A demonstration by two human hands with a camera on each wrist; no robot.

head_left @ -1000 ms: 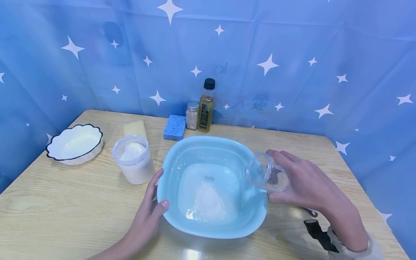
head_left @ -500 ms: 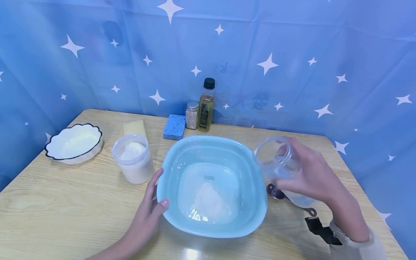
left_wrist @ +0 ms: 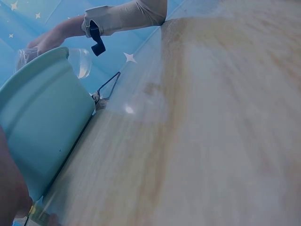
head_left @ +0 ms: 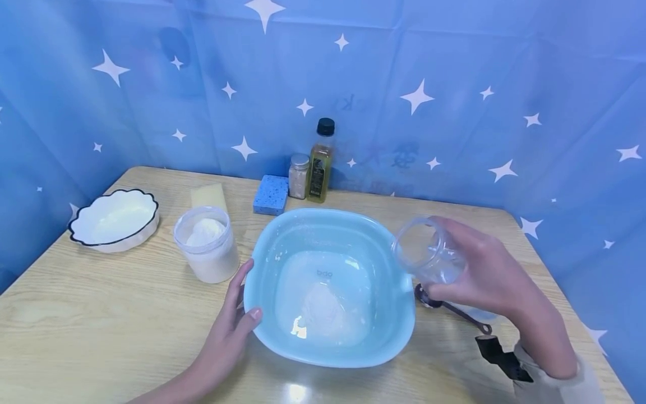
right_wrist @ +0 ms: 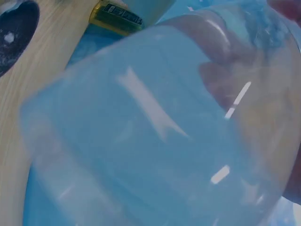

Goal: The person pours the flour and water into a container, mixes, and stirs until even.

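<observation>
1. The clear jar is tilted, mouth toward the light blue basin, held in the air just beside the basin's right rim; whether the two touch cannot be told.
2. The right hand grips the jar, fingers curled round its body — in the right wrist view the jar fills nearly the whole frame.
3. The left hand rests against the basin's left rim, fingers relaxed, thumb on the edge.
4. Inside the basin lies a mound of white powder.
5. A dark measuring spoon lies on the worktop under the right hand.
6. Farther out — a tub of white powder, a scalloped white bowl, a yellow sponge, a blue sponge, a small shaker jar and an oil bottle.
</observation>
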